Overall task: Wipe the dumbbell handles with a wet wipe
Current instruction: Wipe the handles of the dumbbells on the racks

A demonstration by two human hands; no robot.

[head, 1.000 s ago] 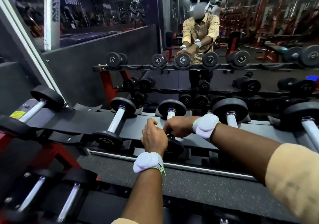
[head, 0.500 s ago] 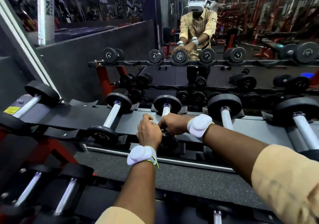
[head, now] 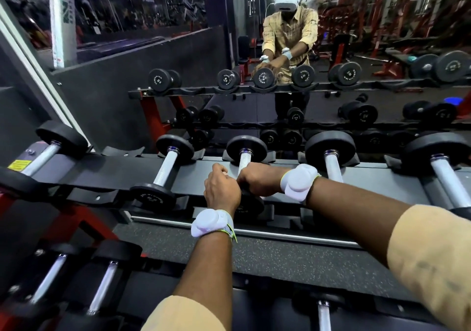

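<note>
As half a second earlier, the left hand [head: 222, 190] is held curled beside the handle of the third dumbbell [head: 246, 151] on the top rack [head: 102, 170]; what it holds cannot be told. The handle is still gripped by the right hand [head: 260, 181].

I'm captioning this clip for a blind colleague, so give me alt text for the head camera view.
Both hands meet on one dumbbell handle on the gym rack: the right hand curls round it, the left hand is fisted beside it. More dumbbells lie either side; a mirror ahead reflects the person.
</note>
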